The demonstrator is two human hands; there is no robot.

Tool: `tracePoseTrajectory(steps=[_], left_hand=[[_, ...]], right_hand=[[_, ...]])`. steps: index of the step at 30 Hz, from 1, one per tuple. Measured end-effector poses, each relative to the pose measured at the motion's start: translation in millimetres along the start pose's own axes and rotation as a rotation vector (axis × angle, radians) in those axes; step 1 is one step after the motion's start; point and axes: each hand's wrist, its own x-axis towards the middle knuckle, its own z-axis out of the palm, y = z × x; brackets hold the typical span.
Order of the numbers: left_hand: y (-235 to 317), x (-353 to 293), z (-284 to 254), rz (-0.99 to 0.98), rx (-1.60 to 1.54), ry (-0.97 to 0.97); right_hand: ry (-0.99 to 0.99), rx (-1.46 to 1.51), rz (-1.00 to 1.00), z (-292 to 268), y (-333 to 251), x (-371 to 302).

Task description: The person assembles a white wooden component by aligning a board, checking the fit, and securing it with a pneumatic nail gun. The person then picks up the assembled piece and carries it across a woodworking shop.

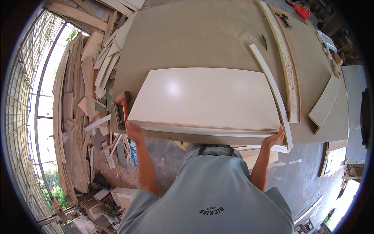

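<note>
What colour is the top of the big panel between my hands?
The panel is white on top, and it shows best in the head view.

Left fingers (130, 127) and right fingers (278, 134) grip near corners of white board (202, 97) over brown worktable (187, 39); narrow strip (272, 85) alongside.

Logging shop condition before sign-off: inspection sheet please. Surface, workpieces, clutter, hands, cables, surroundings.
Surface: broad brown tabletop.
Workpieces: white panel along the near edge; narrow white strip beside its right end.
Clutter: wood offcuts heaped left; red-and-dark hand tool far right.
Hands: left hand at panel's near left corner, right hand at near right; grip closure unclear.
Cables: blue coil below tabletop, hose or cable unclear.
Surroundings: barred window left.
</note>
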Motion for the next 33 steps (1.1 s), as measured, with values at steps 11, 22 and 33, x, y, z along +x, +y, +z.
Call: tracePoseTrajectory(steps=[11, 22, 33], left_hand=[[-2.8, -2.0, -50.0, 0.072, 0.128, -0.145], [-6.7, 30.8, -43.9, 0.054, 0.137, -0.126], [-17.6, 42.2, -53.1, 0.115, 0.12, -0.141]], right_hand=[[-0.096, 0.134, 0.01, -6.3, -8.3, -20.6], [-0.054, 0.161, -0.011, -4.2, 9.8, -20.1], [0.035, 0.331, -0.054, 13.7, 19.3, -21.8]])
